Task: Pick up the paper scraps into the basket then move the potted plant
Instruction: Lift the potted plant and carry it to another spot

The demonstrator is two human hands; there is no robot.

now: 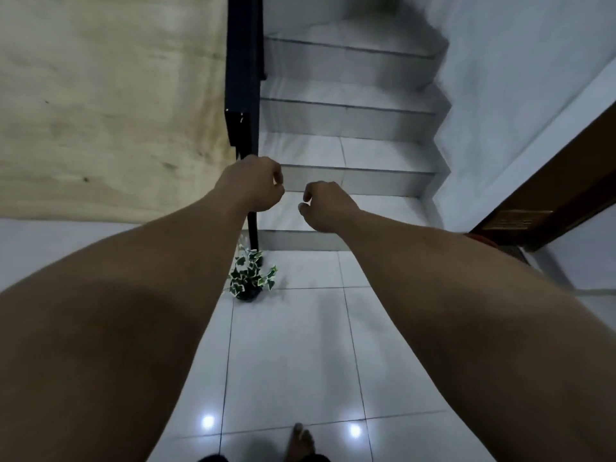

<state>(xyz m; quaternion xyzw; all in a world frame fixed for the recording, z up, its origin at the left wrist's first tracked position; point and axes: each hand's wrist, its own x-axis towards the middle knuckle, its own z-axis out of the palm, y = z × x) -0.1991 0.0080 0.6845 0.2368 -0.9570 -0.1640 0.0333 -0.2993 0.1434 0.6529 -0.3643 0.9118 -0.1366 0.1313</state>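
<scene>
Below, leafy potted plant (250,276) sits on glossy tiles (293,361).

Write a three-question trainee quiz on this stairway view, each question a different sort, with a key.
1. True or false: the left hand grips the potted plant.
2. Multiple choice: the potted plant stands (A) on the second step, (B) on the tiled floor at the foot of the dark railing post, (C) beside the wooden door.
3. Fill in: both the left and the right hand hang with loosely curled fingers and hold ____.

Key: 1 false; 2 B; 3 nothing.
</scene>
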